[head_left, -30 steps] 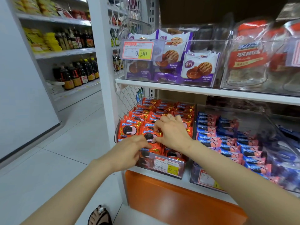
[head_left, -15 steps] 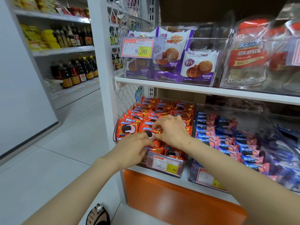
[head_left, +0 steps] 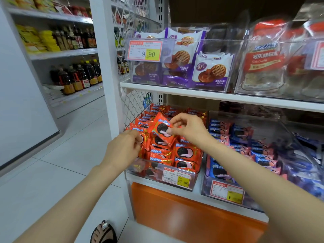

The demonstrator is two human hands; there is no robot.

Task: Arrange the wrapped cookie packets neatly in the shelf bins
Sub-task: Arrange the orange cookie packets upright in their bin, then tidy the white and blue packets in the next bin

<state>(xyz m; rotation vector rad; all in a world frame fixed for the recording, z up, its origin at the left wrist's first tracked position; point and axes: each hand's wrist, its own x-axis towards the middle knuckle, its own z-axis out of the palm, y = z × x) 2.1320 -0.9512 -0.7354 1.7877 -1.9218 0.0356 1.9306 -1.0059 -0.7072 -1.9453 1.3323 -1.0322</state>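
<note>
**Inspector:** State of right hand?

**Clerk:** Pinching one orange cookie packet by its right edge, thumb on the printed face, fingers behind. Held lifted and tilted just above the middle of the orange bin, apart from the rows beneath. Probably raised to square it up and turn the picture side forward before slotting in.

**Inspector:** Left hand?

**Clerk:** Low at the bin's left side, fingertips curled onto the top edge of a left-row packet, apparently gripping it. Judged a bracing hold, to stop that row toppling toward the opened gap.

**Inspector:** Condition of stock?

**Clerk:** Orange packets standing on edge in rows, packed from near wall to far, most faces toward the aisle. Price tag clipped to the near wall. Just beside, to the right, a second clear bin of blue cookie packets, likewise in rows. Above, on the upper shelf, waffle cookie packs in a further clear bin.

**Inspector:** Stage of work?

**Clerk:** Judged part done on the orange bin, with one packet out and not yet seated. Needed next: lowering into the middle row, upright, face forward, level with neighbours.

**Inspector:** Hazards?

**Clerk:** Glossy wrappers, likely slippery under a light pinch. Possible lean of neighbouring packets into the gap.
</note>
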